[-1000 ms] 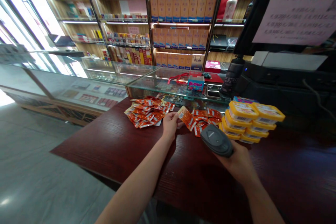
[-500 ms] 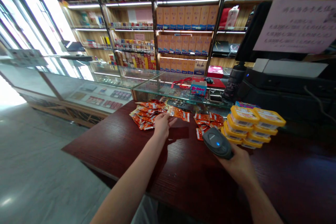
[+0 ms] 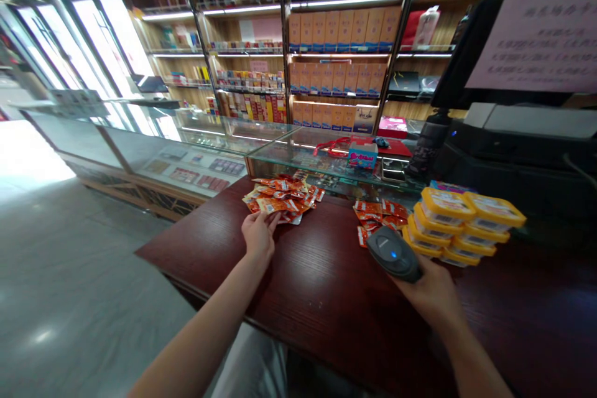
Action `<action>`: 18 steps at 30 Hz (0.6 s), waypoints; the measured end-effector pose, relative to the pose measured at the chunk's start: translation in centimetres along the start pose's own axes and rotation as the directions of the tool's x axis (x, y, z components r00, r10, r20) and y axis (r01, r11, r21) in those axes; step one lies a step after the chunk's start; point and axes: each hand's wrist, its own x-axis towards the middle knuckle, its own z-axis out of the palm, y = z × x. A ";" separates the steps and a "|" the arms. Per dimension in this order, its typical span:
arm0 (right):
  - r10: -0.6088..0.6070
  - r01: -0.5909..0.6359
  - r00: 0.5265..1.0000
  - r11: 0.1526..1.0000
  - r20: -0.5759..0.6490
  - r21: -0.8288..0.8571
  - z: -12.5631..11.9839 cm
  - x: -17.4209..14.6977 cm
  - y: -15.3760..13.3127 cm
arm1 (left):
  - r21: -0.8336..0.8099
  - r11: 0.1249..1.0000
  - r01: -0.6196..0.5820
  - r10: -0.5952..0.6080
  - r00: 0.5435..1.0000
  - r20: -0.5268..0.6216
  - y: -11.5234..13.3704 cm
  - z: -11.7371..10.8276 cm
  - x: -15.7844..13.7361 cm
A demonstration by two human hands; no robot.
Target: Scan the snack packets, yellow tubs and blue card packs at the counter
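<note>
My left hand (image 3: 258,237) is at the front edge of a loose pile of orange snack packets (image 3: 284,185) on the dark wooden counter. Its thumb and fingers pinch one orange and cream packet (image 3: 275,205). My right hand (image 3: 436,292) is wrapped around the handle of a dark grey barcode scanner (image 3: 393,253) with a lit blue light, held above the counter. Just behind the scanner lies a smaller group of orange packets (image 3: 373,210), partly covered by it. Right of these stand stacked yellow-lidded tubs (image 3: 445,206).
Behind the counter (image 3: 308,280) runs a glass display case (image 3: 298,144) bearing a small blue and pink box (image 3: 362,155) and a phone (image 3: 392,169). A monitor (image 3: 466,56) with a pink notice stands on the right. Shelves of boxes (image 3: 345,28) line the back wall.
My left hand has moved left, from the right side of the larger pile to its front. I cannot tell whether it pinches the same packet. The scanner has hardly moved.
</note>
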 end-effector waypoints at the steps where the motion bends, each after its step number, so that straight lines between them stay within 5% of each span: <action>1: -0.001 0.001 1.000 1.000 0.002 0.003 0.0 0.0 -0.1 | 0.012 1.000 -0.008 0.008 1.000 0.000 -0.1 0.0 0.5; 5: -0.010 0.010 1.000 1.000 0.020 0.018 -0.1 0.0 -0.2 | 0.169 0.982 -0.080 0.081 0.997 0.000 -0.8 -0.4 2.5; 8: -0.005 0.005 1.000 1.000 0.015 0.000 -0.1 0.0 -0.2 | 0.449 0.872 -0.195 0.198 0.979 0.042 -0.9 -1.4 4.1; 12: 0.008 -0.008 1.000 1.000 0.011 -0.013 -0.1 0.0 -0.2 | 0.749 0.527 -0.402 0.431 0.886 0.172 -0.1 -2.9 5.3; 18: 0.048 -0.037 0.996 0.990 0.073 -0.139 -0.7 -0.2 -1.2 | 0.800 0.061 -0.597 0.553 0.688 0.471 0.7 -1.6 3.1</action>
